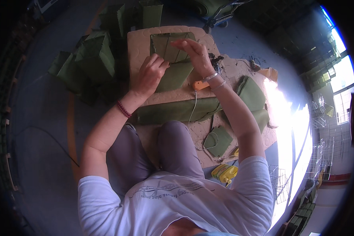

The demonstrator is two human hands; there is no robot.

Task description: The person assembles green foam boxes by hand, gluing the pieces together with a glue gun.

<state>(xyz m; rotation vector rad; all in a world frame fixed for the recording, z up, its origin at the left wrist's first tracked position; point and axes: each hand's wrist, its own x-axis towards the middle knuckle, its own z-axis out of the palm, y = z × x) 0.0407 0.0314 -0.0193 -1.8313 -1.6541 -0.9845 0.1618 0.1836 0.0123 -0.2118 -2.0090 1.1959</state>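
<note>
A green fabric box [171, 80] with thin dark rods across its far panel lies in front of me on the padded mat. Over its left side is my left hand [150, 74], fingers curled and pressed together; whatever they pinch is too small to make out. My right hand [195, 56] hovers by the far right part of the box, its fingers stretched toward the left and no object visible in it. Just below my right wrist, an orange tool [200, 85] with a white cord rests beside the box.
Several finished-looking green fabric boxes [94, 57] stand on the floor at the left. A folded green piece [177, 111] lies nearer my knees. More green pieces [249, 93] are at the right, with a yellow bottle [225, 173] below and a wheeled cart [220, 19] beyond.
</note>
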